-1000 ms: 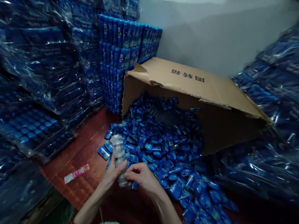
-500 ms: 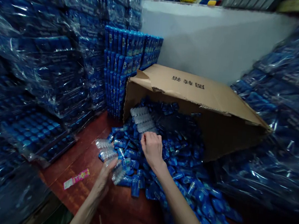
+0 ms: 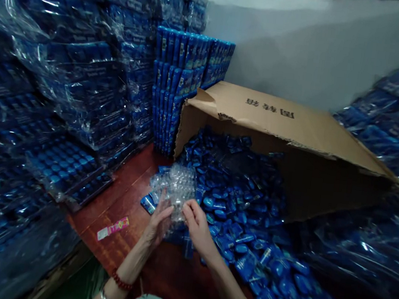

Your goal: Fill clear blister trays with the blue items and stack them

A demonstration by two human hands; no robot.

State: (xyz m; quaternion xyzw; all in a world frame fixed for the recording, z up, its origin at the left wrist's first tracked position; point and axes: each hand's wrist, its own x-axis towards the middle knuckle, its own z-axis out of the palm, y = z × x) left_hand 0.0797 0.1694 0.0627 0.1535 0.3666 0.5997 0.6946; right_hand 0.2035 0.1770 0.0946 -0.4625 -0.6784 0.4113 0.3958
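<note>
The clear, bubbled plastic blister tray [image 3: 175, 187] is sitting upright between both hands, just above the reddish-brown wooden surface [image 3: 122, 198] and at the near-left edge of the heap of small blue packets [image 3: 235, 211]. The left hand [image 3: 160, 222] is gripping the tray's lower edge from about 7 o'clock, fingers curled behind it, while the right hand [image 3: 196, 223] is pinching the same lower edge from about 5 o'clock with thumb and fingertips. Its pockets are looking empty, as far as the dim picture shows, so the filling of this tray seems not yet begun. A great many packets are still lying loose, spilling from the tipped brown cardboard box [image 3: 288, 126] at 1 o'clock of the tray. At 9 and 10 o'clock, film-wrapped stacks of blue packs [image 3: 66, 86] are standing finished, and a neat blue column [image 3: 182, 80] is rising at 12 o'clock. A small pink-and-white wrapper [image 3: 113, 228] is lying alone at 8 o'clock.

Half a second ago the right hand was reaching into the heap near the box mouth, where a clear tray lay, and the left was holding a clear piece low by the surface. Now both hands have come together on the one tray, and the view has shifted slightly to the left.
</note>
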